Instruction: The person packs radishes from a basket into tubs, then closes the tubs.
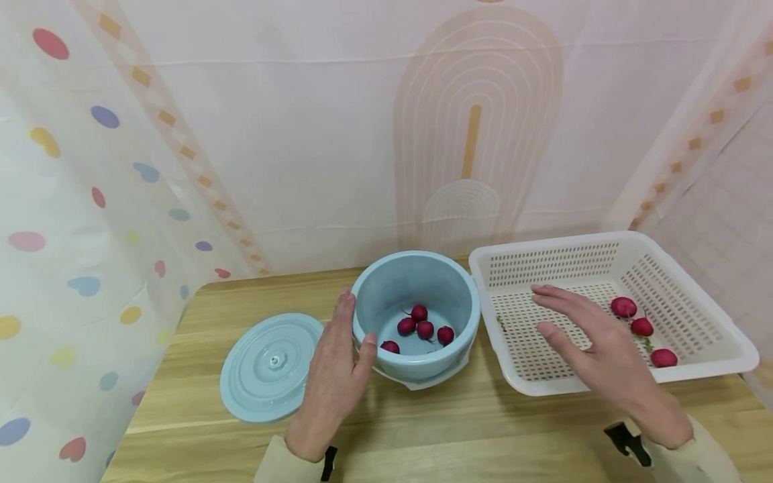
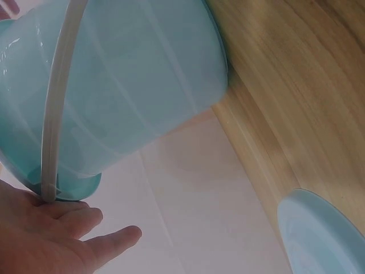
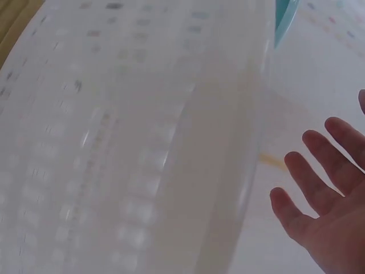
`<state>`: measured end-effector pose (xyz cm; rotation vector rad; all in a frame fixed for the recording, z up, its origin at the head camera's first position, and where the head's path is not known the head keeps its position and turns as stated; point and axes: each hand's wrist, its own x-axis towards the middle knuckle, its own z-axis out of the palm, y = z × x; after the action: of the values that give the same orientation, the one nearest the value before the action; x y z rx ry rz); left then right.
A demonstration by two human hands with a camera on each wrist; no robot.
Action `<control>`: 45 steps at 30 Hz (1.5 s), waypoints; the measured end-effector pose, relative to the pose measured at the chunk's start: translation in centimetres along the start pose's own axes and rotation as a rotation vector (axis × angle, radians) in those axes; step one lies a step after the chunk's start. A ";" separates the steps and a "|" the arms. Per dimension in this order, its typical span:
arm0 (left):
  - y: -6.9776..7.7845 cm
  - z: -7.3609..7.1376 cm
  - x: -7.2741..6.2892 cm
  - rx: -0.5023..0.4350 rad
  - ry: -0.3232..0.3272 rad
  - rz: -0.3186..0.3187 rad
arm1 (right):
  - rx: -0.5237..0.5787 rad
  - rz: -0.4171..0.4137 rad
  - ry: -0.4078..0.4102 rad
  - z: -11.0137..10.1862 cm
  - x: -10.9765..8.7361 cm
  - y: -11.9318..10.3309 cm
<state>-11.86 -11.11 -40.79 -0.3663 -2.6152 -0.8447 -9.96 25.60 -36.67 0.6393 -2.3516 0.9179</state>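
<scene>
A light blue bucket (image 1: 417,362) stands mid-table with several red radishes (image 1: 425,329) on its floor. My left hand (image 1: 335,365) rests against the bucket's left rim, fingers straight and thumb at the front edge. In the left wrist view the bucket's pale handle (image 2: 54,114) runs down its side to the rim beside that hand (image 2: 57,234). My right hand (image 1: 604,345) hovers over the white perforated basket (image 1: 543,387), fingers spread and holding nothing. Three radishes (image 1: 624,307) lie at the basket's right side, one partly behind the hand's edge.
A round light blue lid (image 1: 260,376) lies flat on the wooden table (image 1: 181,402), left of my left hand. Small green leaf bits (image 1: 500,323) lie in the basket. A patterned curtain (image 1: 302,134) hangs along the back and left of the table.
</scene>
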 end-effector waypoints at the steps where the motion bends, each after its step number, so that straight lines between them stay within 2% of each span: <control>1: 0.0 0.0 0.0 0.002 -0.001 0.001 | -0.001 -0.009 0.013 -0.3 -0.1 0.4; 5: -0.1 0.0 0.0 0.004 0.002 0.004 | -0.038 -0.016 0.029 -1.6 -0.5 2.3; 11: -0.2 0.0 -0.1 -0.001 0.011 0.013 | -0.132 0.029 -0.007 -3.6 -0.9 4.7; 20: -0.2 0.1 -0.1 -0.002 0.008 0.005 | -0.225 0.001 -0.097 -6.2 -0.3 7.7; 24: -0.2 0.1 -0.1 -0.004 0.007 0.008 | -0.253 0.021 -0.175 -7.5 0.2 8.9; 28: -0.2 0.1 -0.1 -0.006 0.004 0.006 | -0.333 0.017 -0.268 -8.7 0.8 10.0; 35: -0.3 0.0 -0.1 0.000 0.003 0.009 | -0.357 -0.006 -0.359 -9.5 2.0 12.1; 45: -0.3 0.0 0.0 -0.010 0.014 0.017 | -0.319 0.197 -0.616 -9.8 3.9 13.7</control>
<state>-11.94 -11.34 -40.97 -0.3833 -2.5925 -0.8527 -18.05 40.74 -34.47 0.6274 -3.0687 0.4314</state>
